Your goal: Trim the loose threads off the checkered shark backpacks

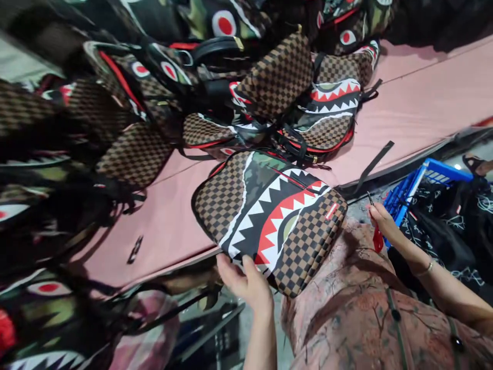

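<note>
A checkered brown backpack [300, 241] with a printed shark mouth in red, white and black lies tilted at the pink table's near edge, partly against my lap. My left hand [248, 285] grips its lower edge, with the thumb on the printed front; some fingers are hidden beneath. To the right of the bag, apart from it, my right hand [383, 223] is closed on a small pointed tool [378, 239]. Its thin dark tip sticks up above the fingers, and a red part hangs below them. The tool's exact kind is unclear.
More shark-print bags [331, 103] are heaped along the back and left of the pink table [423, 97]. At right stands a blue crate [408, 190] beside black items with loose white threads. A small dark strip [134, 250] lies on the table; another bag [46, 318] is at lower left.
</note>
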`<state>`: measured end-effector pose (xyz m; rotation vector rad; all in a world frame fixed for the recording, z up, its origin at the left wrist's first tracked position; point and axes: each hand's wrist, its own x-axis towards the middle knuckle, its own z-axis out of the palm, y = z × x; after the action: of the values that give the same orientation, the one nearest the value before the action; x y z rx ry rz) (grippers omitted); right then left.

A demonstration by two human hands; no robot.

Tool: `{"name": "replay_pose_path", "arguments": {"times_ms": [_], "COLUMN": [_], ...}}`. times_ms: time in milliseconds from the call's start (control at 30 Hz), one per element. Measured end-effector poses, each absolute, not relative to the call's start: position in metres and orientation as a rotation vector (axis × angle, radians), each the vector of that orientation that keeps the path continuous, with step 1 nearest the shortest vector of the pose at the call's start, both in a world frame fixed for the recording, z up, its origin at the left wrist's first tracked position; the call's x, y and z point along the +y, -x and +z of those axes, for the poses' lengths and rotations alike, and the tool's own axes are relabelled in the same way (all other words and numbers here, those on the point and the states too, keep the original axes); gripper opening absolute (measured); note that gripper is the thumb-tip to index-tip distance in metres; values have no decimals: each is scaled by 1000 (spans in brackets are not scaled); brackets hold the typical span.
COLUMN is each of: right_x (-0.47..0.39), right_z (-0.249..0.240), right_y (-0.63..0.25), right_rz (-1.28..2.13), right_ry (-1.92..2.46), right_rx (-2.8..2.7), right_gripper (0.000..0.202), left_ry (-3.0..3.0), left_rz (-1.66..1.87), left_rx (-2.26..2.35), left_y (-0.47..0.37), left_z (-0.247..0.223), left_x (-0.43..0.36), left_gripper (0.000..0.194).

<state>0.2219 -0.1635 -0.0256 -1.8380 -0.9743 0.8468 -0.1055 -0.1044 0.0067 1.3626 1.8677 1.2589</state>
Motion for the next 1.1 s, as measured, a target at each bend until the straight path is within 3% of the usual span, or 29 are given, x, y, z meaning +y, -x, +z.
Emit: {"name": "replay_pose_path", "arguments": {"times_ms": [100, 267, 500, 633, 833, 1100], "right_x": [-173, -172, -171, -165, -157, -140], "right_z": [-13, 8, 13, 16, 16, 33], "right_y": [-217, -214, -202, -199, -197, -193], "right_rz": [943, 1028, 836, 722, 612, 611], "right_ry": [1738, 1649, 1733, 1711, 1741, 1995], "right_rx": [-1008, -1091, -1123, -1262, -1525, -1712], "right_gripper": [40, 40, 31, 26, 22, 21], "left_ry": [-1558, -1915, -2271, -2272, -1770, -1622], "left_rz": [1181, 614, 235, 282, 524, 659], "left_rx": [1673, 1116, 1131, 1155, 1219, 1121], "left_y": [81, 15, -41, -50, -50, -55], "left_z": [37, 59, 57, 49, 30, 27], "left_x": [-81, -46, -52, -51, -40, -42], "left_gripper": [37, 23, 25, 20, 21, 19]}}
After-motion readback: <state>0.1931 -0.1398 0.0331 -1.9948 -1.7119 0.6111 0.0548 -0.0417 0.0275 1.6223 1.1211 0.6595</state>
